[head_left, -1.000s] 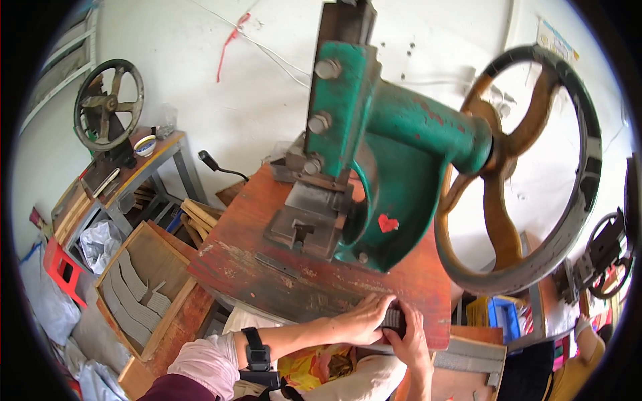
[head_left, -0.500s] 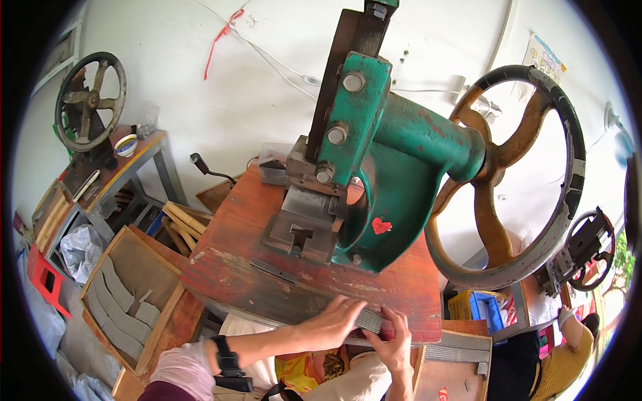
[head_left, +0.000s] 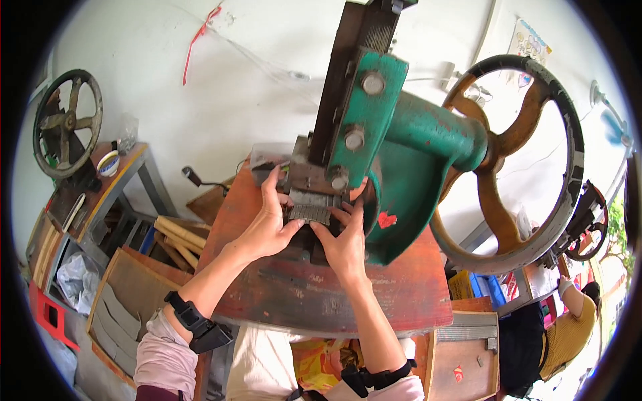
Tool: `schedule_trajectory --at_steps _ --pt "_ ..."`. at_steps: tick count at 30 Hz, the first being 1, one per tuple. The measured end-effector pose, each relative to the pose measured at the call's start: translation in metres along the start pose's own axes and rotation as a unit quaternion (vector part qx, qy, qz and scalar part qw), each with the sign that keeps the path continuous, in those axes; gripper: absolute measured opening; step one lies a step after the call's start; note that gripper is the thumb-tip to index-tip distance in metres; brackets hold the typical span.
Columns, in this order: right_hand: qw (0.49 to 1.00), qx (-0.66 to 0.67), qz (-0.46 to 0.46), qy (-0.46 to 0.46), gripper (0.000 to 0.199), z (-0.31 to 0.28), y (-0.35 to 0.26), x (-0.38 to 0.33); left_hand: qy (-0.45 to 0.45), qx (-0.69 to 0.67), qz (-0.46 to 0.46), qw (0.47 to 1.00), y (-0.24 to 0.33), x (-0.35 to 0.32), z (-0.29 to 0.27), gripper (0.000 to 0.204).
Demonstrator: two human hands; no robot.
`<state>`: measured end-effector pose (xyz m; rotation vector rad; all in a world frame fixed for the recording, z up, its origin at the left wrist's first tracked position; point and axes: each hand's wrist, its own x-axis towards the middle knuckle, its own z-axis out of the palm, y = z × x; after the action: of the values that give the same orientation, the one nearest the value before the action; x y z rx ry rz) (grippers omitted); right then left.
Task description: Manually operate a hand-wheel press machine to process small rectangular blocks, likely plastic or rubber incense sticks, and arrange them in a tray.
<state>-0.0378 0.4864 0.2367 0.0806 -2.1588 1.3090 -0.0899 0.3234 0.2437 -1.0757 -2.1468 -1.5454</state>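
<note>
I've got a workshop on my feed: green press (head_left: 408,160), scuffed surface (head_left: 401,294), more handwheels (head_left: 69,121), trays (head_left: 449,366) of gray strips (head_left: 467,333).

No text is legible; the wall poster (head_left: 529,44) seems too small.

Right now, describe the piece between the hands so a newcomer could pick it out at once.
Find the big green press on the reddish table. At the foot of its front, between the left hand and the right hand, is a short, grey, ribbed piece. Grey strips lie loose in the wooden tray at lower left, whereas this piece is held by both hands.
</note>
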Motion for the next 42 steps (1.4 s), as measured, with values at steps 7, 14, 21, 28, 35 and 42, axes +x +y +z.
schedule_trajectory --at_steps 7,14,21,28,35,42 --pt "0.998 -0.034 0.044 -0.036 0.080 -0.004 0.009 0.037 -0.027 0.146 -0.053 0.987 -0.021 0.033 -0.002 0.103" --pt "0.987 -0.134 0.073 -0.058 0.058 -0.005 0.019 0.053 0.029 0.259 -0.041 0.964 -0.013 0.003 -0.022 0.053" --pt "0.989 -0.116 0.067 -0.059 0.063 -0.005 0.013 0.049 -0.114 0.220 -0.109 0.963 -0.012 -0.091 -0.020 0.039" --pt "0.986 -0.136 0.071 -0.059 0.060 -0.004 0.011 0.047 -0.190 0.257 0.048 0.946 -0.009 -0.103 -0.023 0.025" --pt "0.992 -0.122 0.029 -0.016 0.060 -0.009 0.021 0.042 0.003 0.232 0.083 0.969 0.036 -0.051 -0.035 0.020" --pt "0.998 -0.004 -0.055 -0.007 0.059 -0.043 -0.005 -0.035 0.004 0.212 -0.015 0.977 -0.006 0.014 -0.019 0.025"
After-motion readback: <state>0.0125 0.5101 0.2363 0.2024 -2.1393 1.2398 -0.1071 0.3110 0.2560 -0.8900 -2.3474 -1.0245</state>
